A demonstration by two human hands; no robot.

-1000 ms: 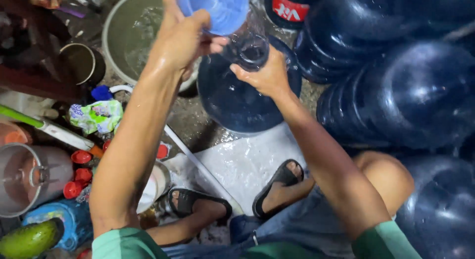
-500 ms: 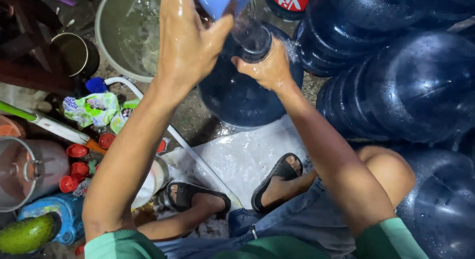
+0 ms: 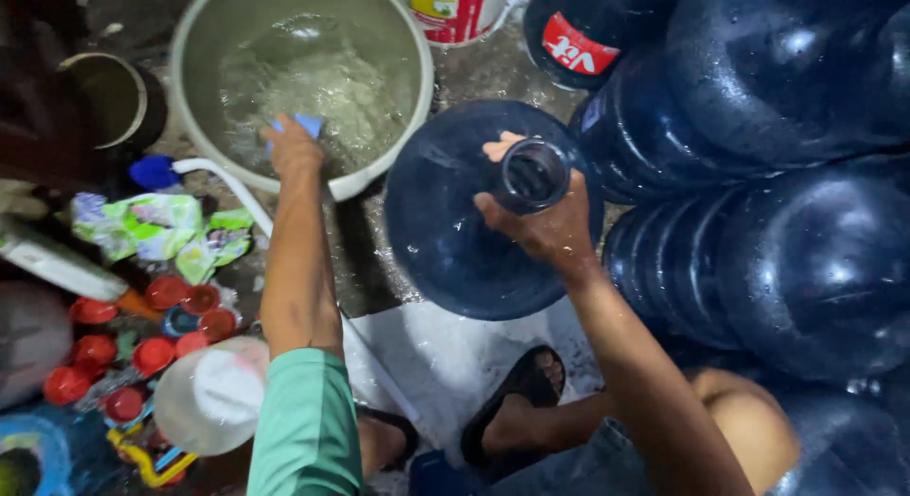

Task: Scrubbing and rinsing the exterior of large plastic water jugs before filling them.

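Left hand (image 3: 294, 147) dips a blue cup (image 3: 305, 126) into the basin (image 3: 408, 108) of water, fingers wrapped round it, while the right hand (image 3: 545, 221) grips the neck of the upright blue jug (image 3: 445, 240) just beside the basin.

basin (image 3: 398, 41) left of bottle (image 3: 455, 250), caps (image 3: 142, 316) further left

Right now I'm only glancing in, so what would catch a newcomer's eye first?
The big dark blue water jug at centre, its neck gripped by the right hand. Upper left, the left hand dips a blue scoop into a water-filled basin. Red bottle caps lie scattered lower left.
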